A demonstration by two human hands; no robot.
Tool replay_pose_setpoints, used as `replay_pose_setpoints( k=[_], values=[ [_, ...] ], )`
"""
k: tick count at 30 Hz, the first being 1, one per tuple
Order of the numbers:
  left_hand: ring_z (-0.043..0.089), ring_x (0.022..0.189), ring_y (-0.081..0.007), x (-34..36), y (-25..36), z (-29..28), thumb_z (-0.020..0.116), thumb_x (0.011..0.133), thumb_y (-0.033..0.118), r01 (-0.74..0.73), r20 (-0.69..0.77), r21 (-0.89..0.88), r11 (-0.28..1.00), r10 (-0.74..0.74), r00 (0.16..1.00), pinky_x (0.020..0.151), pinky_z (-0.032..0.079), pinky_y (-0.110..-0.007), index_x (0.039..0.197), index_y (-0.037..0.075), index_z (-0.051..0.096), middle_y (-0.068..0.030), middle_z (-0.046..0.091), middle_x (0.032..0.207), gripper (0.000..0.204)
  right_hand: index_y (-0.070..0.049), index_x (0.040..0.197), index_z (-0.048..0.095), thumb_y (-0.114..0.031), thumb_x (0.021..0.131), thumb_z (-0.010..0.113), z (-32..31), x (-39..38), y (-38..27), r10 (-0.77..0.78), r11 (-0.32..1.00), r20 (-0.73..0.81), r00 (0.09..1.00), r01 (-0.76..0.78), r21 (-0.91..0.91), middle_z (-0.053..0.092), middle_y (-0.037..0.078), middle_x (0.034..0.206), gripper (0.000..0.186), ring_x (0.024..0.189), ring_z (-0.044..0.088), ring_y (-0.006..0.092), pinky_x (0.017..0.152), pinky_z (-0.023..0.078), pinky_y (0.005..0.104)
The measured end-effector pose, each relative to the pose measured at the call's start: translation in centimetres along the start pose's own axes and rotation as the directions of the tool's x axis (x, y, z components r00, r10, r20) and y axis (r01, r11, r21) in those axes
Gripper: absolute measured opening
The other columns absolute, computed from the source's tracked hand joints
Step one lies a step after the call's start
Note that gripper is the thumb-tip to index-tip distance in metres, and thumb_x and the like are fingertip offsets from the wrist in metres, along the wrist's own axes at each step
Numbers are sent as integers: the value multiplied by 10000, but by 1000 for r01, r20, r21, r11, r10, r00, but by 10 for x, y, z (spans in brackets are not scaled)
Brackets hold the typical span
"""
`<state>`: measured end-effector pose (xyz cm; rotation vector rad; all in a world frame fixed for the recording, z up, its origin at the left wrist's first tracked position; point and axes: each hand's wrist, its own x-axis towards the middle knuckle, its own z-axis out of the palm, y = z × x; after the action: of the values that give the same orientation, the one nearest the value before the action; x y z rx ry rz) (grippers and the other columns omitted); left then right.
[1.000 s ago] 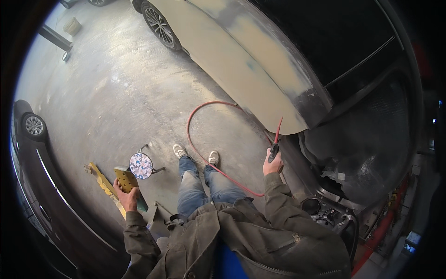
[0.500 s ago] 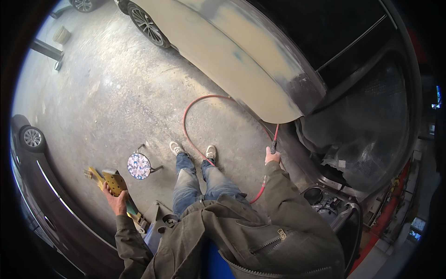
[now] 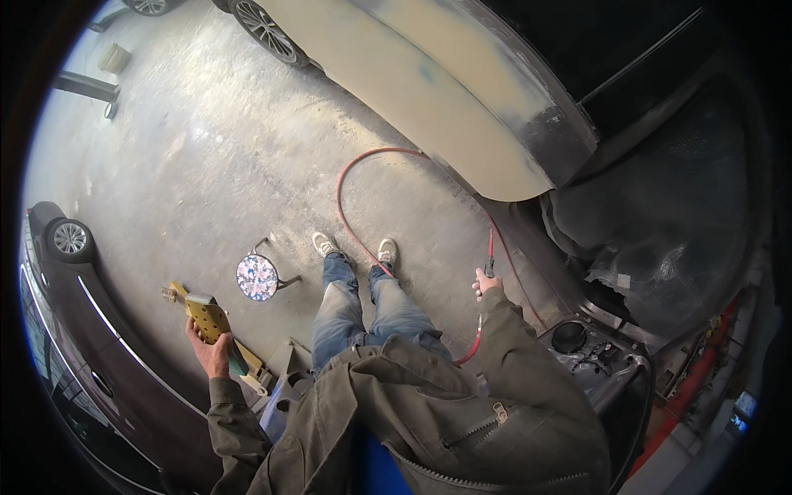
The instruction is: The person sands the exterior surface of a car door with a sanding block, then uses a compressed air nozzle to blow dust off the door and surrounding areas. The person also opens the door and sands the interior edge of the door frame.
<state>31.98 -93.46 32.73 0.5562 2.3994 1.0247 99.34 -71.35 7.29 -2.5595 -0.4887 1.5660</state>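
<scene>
Left grip [image 3: 216, 353]: fingers and thumb wrapped around a block [image 3: 206, 318], its yellow, holed face up, a green part visible below the hand. We note it above the floor [image 3: 206, 181], near its left edge and well apart from the panel [image 3: 412, 91].

Right grip [image 3: 487, 282]: curled on a black air gun [image 3: 489, 266], red nozzle pointing away from us, near the panel's lower corner. Whether the trigger is pressed, we cannot tell. A red hose [image 3: 339, 194] loops over the floor between our shoes and the panel.

State of the panel: a tan layer covers most of it, with bluish and grey patches on its upper part; the end by the corner is dark grey. We judge the covering well advanced, the surface unfinished: no gloss coat shows on the tan. How smooth it is, we cannot tell. Neither block nor nozzle touches it.

Stool [image 3: 257, 277], flowered seat, just beside the block; yellow bar [image 3: 178, 292] beyond, partly hidden.
</scene>
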Motion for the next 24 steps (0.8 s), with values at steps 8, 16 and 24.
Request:
replay_pose_setpoints(
  k=[8, 16, 24],
  values=[
    [579, 1208, -236, 6, 6, -16, 753, 714, 27, -8, 7, -22, 1000, 8, 1000, 1029, 500, -363, 1510, 80, 397, -95, 529, 1360, 873, -127, 1326, 661, -521, 931, 670, -43, 12, 49, 611, 602, -197, 767, -287, 745, 666, 226, 1359, 558, 1366, 559, 389, 1142, 416, 505],
    [578, 1195, -229, -1, 11, 15, 764, 700, 31, 33, 64, -48, 998, -30, 998, 1013, 505, -359, 1513, 86, 399, -87, 530, 1333, 893, -47, 984, 771, -548, 872, 750, 53, -29, -63, -353, 788, -133, 926, 217, -577, 756, 234, 1034, 514, 1034, 719, 423, 887, 567, 513],
    [579, 1161, -227, -8, 28, 14, 767, 671, 29, 57, -5, -7, 998, -57, 998, 1008, 502, -360, 1495, 85, 411, -99, 536, 1288, 900, -84, 1076, 755, -487, 911, 737, 169, -114, -251, -540, 613, -12, 842, 383, -691, 756, 208, 1100, 435, 1075, 721, 403, 894, 575, 514]
  ],
)
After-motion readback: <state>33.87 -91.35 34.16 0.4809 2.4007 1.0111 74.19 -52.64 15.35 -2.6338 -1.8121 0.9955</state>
